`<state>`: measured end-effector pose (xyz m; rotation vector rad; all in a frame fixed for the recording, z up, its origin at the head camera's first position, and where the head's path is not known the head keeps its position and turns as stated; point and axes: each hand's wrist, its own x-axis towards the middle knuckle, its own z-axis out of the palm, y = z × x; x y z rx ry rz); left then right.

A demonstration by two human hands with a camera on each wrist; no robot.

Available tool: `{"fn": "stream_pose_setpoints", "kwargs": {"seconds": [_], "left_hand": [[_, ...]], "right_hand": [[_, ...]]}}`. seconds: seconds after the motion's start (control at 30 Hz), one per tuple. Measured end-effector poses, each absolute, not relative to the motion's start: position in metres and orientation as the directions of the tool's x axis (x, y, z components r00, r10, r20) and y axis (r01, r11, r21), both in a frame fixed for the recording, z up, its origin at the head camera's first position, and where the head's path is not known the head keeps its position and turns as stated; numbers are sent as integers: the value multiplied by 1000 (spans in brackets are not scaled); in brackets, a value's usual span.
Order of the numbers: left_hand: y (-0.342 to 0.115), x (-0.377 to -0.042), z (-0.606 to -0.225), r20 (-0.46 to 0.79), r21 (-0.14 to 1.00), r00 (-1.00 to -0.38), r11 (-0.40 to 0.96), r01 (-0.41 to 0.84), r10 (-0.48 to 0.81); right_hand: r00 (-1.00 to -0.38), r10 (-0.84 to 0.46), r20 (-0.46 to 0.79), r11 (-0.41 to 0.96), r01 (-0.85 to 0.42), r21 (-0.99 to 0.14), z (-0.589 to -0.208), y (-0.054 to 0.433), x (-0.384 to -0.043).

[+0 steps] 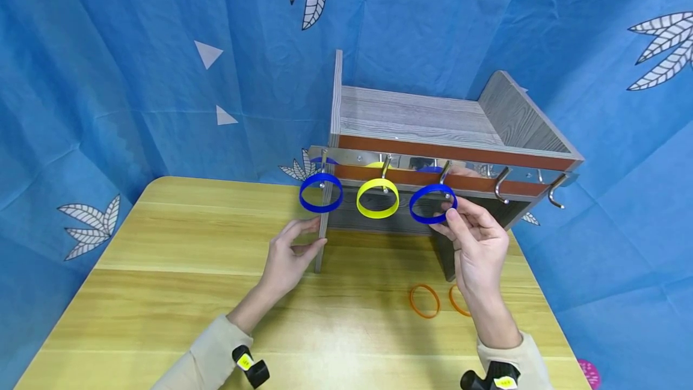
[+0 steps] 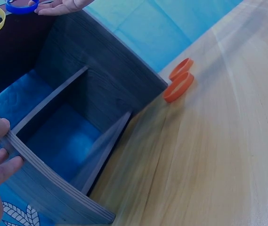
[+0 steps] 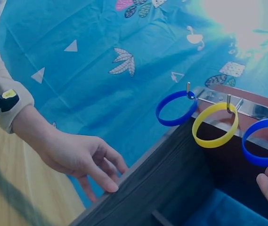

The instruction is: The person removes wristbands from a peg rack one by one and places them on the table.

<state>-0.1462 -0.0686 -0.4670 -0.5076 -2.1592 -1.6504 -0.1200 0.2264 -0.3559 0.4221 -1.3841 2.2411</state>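
Note:
My right hand (image 1: 479, 242) pinches the right-hand blue ring (image 1: 428, 220) at its lower right edge, thumb in front and fingers behind. That ring is at the third hook (image 1: 445, 170) of a metal rail. A yellow ring (image 1: 377, 215) hangs on the second hook and another blue ring (image 1: 322, 210) on the leftmost one. With thumb and fingers, my left hand (image 1: 287, 257) holds the edge of the left side panel (image 2: 53, 176) of a grey wood-grain shelf (image 1: 422, 113). The left wrist view cuts off most of that hand.
Two orange rings, one (image 1: 428, 316) in full view and another (image 1: 459, 307) partly behind my right wrist, lie on the wooden table (image 1: 216, 318). Two bare hooks, one (image 1: 500, 185) beside my right hand and one (image 1: 553, 192) at the end, stick out. A blue cloth (image 1: 162, 65) hangs behind.

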Motion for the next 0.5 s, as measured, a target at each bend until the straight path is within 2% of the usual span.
{"fn": "stream_pose_setpoints", "kwargs": {"seconds": [0.5], "left_hand": [[-68,-146,-467,498,833,-865,246,496,56]], "right_hand": [[-830,185,526,-431,-550,-716,-353,228,-121]]}}
